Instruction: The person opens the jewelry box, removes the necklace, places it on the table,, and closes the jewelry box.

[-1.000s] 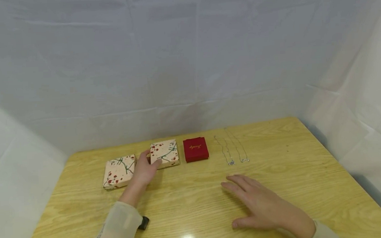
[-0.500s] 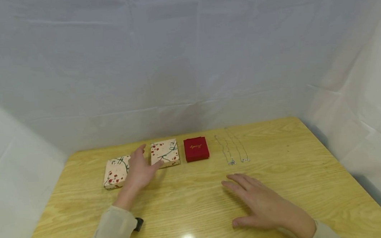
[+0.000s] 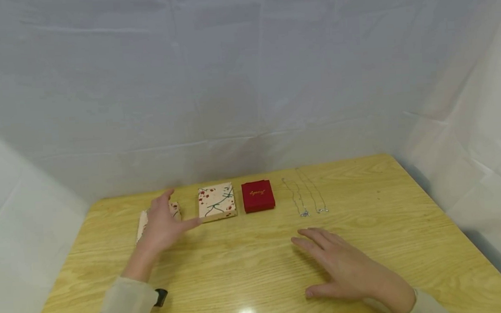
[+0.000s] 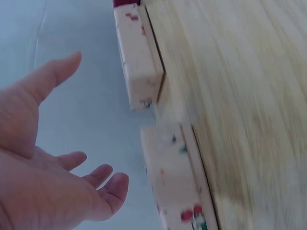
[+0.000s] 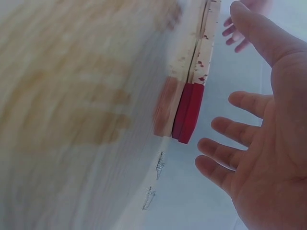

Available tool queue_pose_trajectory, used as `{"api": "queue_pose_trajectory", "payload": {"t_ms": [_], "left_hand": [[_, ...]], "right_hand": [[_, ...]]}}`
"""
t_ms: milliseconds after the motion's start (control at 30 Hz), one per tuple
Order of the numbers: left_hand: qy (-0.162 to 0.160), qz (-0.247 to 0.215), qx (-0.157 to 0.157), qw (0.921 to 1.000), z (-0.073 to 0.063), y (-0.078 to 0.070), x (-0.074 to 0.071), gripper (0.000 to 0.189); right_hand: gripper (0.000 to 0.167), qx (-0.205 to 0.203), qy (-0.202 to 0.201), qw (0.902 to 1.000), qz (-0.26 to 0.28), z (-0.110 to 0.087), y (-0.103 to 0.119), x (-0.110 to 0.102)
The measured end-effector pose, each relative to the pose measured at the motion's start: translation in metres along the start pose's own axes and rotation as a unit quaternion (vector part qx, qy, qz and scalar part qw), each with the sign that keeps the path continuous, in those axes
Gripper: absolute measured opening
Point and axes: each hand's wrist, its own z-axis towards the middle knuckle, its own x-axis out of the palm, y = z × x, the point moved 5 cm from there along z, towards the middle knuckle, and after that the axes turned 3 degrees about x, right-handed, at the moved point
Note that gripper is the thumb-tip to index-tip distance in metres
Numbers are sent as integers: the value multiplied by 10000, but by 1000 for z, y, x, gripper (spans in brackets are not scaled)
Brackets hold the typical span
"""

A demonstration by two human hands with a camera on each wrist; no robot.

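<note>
My left hand hovers over the leftmost flower-patterned gift box, hiding most of it in the head view. Its fingers and thumb are spread, and the left wrist view shows nothing between them. A second flower-patterned box lies just to the right, close to my thumb tip. Beside that one is a small red jewellery box with gold lettering. Two fine silver necklaces are laid out further right, pendants toward me. My right hand is held over the front of the table, fingers extended and holding nothing.
The wooden table has its back edge against a pale cloth backdrop, which continues up both sides. The boxes and necklaces form a row near that back edge.
My left hand has come off the middle patterned box and moved left over the leftmost one, fingers spread. The right hand, boxes and necklaces stay in place.
</note>
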Motion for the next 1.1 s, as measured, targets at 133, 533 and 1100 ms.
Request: {"api": "queue_pose_trajectory", "payload": {"t_ms": [133, 533, 1100], "left_hand": [[26, 259, 51, 9996, -2, 10, -9, 132], [250, 876, 119, 9958, -1, 44, -26, 139], [840, 755, 476, 9925, 2, 76, -29, 134]], "right_hand": [[102, -3, 14, 10000, 11, -1, 0, 0], [102, -17, 18, 10000, -71, -1, -1, 3], [99, 20, 66, 9999, 109, -3, -3, 2]]}}
